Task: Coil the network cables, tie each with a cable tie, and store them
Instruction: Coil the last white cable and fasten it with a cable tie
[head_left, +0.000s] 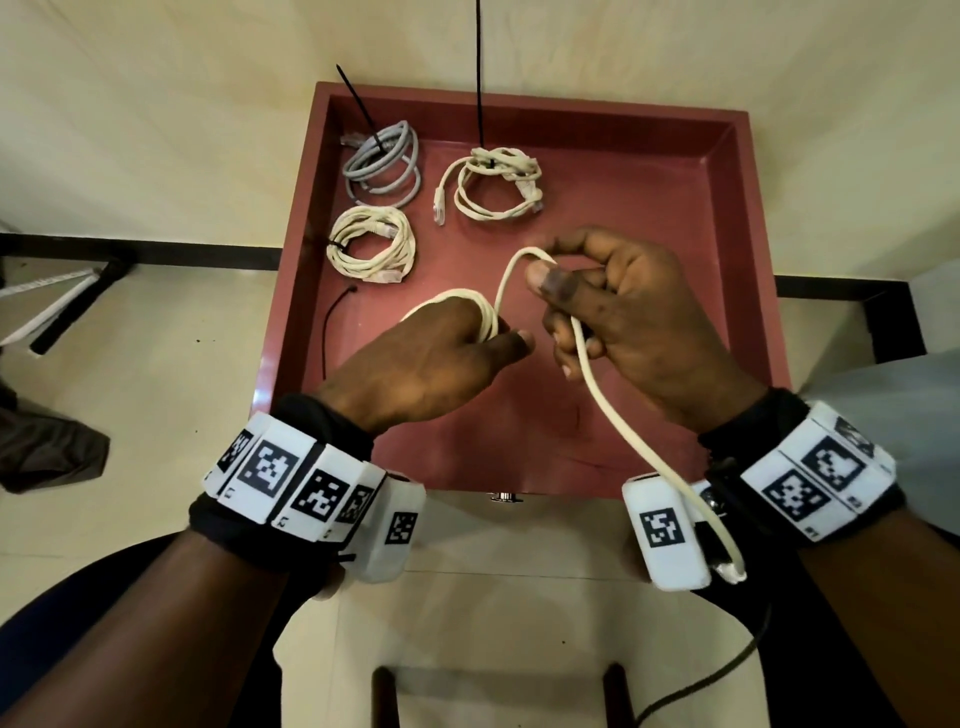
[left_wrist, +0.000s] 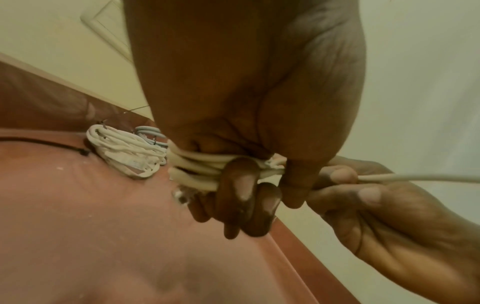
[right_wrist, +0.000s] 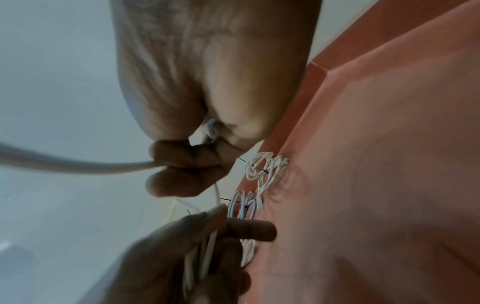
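Note:
My left hand (head_left: 457, 343) grips several cream loops of a network cable (left_wrist: 197, 166) over the red tray (head_left: 675, 260); its fingers (left_wrist: 241, 185) curl round the bundle. My right hand (head_left: 587, 306) pinches the same cable's loose run (head_left: 608, 400) between thumb and fingers, and the tail hangs down past my right wrist to its plug (head_left: 732, 571). Three tied coils lie in the tray: a grey one (head_left: 384, 161) at the back left, a cream one (head_left: 493, 182) beside it, another cream one (head_left: 371, 244) nearer. A loose black cable tie (head_left: 335, 322) lies by the tray's left wall.
The tray sits on a small table, with pale floor all round it. Long black tie tails (head_left: 478, 73) stick up from the back coils. A dark bundle (head_left: 47, 447) lies on the floor at left. The tray's right half (head_left: 649, 197) is bare.

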